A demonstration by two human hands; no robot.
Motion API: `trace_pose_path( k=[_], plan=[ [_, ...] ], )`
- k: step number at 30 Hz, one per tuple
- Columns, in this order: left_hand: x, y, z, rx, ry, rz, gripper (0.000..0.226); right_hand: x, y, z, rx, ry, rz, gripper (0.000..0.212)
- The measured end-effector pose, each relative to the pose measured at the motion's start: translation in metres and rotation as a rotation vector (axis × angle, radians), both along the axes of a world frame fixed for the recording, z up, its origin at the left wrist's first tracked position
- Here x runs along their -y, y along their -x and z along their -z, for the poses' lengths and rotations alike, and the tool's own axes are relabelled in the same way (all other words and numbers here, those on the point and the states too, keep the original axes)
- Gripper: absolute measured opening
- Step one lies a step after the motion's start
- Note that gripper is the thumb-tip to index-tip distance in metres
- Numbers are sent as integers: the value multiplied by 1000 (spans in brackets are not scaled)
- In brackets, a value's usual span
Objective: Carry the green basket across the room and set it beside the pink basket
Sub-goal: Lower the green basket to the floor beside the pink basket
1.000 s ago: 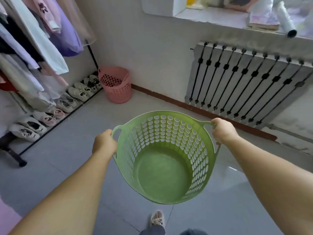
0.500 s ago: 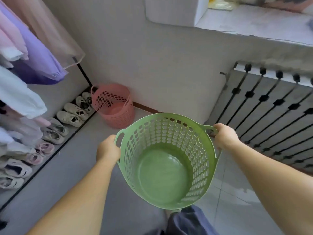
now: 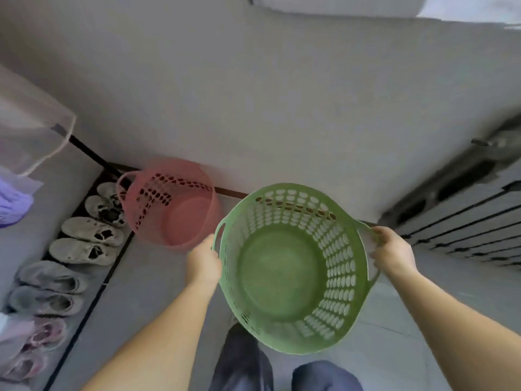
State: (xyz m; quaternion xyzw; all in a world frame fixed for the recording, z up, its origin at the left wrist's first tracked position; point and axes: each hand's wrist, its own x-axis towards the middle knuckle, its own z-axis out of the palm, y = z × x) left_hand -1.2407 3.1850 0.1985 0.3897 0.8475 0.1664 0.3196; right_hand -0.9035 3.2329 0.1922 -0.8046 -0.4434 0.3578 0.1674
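The green basket [image 3: 282, 277], round, perforated and empty, hangs in the air in front of me. My left hand [image 3: 203, 263] grips its left handle and my right hand [image 3: 392, 252] grips its right handle. The pink basket [image 3: 180, 221], also empty, stands on the floor against the wall, just left of and beyond the green one. The two baskets sit close together in the view, the green one higher and nearer to me.
A row of shoes [image 3: 84, 238] lines the rack base along the left. Hanging clothes [image 3: 17, 198] fill the far left. A radiator [image 3: 462, 218] runs along the wall on the right. Grey floor tiles [image 3: 146, 300] lie below; my legs [image 3: 245, 362] show at the bottom.
I have walked closer to the wall. The pink basket now appears larger and right beside the green basket, and the view tilts further down. Both hands keep their grip on the handles.
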Motion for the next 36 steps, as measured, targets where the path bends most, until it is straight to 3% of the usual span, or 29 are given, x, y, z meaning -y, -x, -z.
trace_pose_path(
  k=[8, 12, 18, 27, 36],
  plan=[
    [-99, 58, 97, -74, 58, 70, 42, -66, 54, 102, -94, 106, 243, 46],
    [-134, 60, 148, -79, 52, -14, 34, -95, 79, 156, -266, 112, 391, 43],
    [-173, 64, 204, -76, 63, -131, 28, -114, 102, 217, -336, 71, 516, 38],
    [-194, 86, 232, -163, 33, -186, 31, -134, 95, 243, -327, 18, 564, 39],
    [-196, 90, 237, -193, 82, -181, 26, -140, 97, 248, -177, 10, 533, 37]
  ],
)
